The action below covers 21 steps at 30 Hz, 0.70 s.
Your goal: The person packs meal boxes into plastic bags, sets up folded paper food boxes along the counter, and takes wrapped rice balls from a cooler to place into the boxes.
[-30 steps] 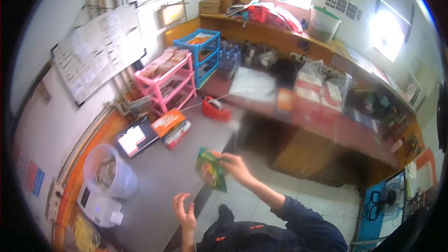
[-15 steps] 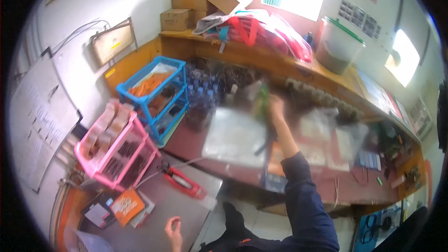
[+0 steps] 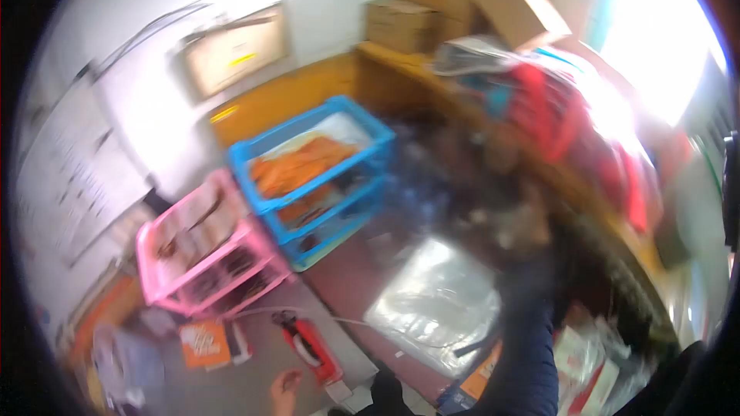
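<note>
My right hand (image 3: pixel 530 219) reaches into the dark back of the desk, smeared by motion; I cannot tell what its fingers hold. The dark sleeve (image 3: pixel 528 323) passes beside a stack of clear plastic bags (image 3: pixel 435 300). Low in the view, my left hand (image 3: pixel 285 393) is loosely curled over the grey table (image 3: pixel 231 389), thumb and fingers apart, with nothing seen in it. Just right of it lies a red and black tool (image 3: pixel 314 350), closest to that hand. An orange packet (image 3: pixel 204 343) rests further left.
A blue tiered rack (image 3: pixel 312 169) with orange contents stands beside a pink rack (image 3: pixel 208 254). Cardboard boxes (image 3: pixel 401 25) and red bags (image 3: pixel 547 112) sit on the wooden shelf (image 3: pixel 428 73). Plastic-wrapped packets (image 3: pixel 582 362) lie right of my sleeve.
The view has swung left, so the racks look larger and nearer the middle. My right hand has gone deeper toward the back; the green thing seen at it earlier is no longer discernible.
</note>
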Each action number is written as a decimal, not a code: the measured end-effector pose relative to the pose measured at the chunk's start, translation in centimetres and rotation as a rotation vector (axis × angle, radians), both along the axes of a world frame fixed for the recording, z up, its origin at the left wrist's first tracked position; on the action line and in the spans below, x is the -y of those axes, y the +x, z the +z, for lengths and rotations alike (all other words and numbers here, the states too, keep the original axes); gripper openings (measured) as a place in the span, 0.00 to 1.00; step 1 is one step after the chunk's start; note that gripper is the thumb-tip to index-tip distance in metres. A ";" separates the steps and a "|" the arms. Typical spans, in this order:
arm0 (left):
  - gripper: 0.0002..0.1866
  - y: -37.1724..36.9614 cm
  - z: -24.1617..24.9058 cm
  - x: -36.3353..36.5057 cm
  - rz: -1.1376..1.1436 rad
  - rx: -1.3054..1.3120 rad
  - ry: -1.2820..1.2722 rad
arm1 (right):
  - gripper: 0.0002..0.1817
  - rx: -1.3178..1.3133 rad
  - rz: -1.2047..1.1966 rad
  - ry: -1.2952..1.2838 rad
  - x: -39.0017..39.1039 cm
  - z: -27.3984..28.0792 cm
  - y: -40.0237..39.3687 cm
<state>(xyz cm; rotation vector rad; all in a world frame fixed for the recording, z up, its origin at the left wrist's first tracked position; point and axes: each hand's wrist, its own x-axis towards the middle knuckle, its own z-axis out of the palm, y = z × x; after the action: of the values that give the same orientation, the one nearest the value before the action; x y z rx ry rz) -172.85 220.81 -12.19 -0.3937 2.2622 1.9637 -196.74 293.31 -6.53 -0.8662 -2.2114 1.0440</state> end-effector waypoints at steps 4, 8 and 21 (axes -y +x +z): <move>0.08 2.2 2.5 0.6 -0.032 -0.051 -0.087 | 0.19 -0.337 0.106 -0.023 7.3 1.5 -0.8; 0.10 6.7 3.9 3.4 0.059 -0.145 -0.023 | 0.21 -0.555 0.424 -0.153 29.1 5.4 2.5; 0.08 38.9 5.4 26.1 1.014 -0.317 -0.218 | 0.13 0.272 1.979 -0.866 93.1 2.2 44.3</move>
<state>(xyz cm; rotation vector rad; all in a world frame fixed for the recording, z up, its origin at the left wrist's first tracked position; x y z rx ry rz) -133.96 194.71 -6.81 -1.6246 2.7942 2.2501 -152.47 200.17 -4.32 1.6016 -2.2829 2.7895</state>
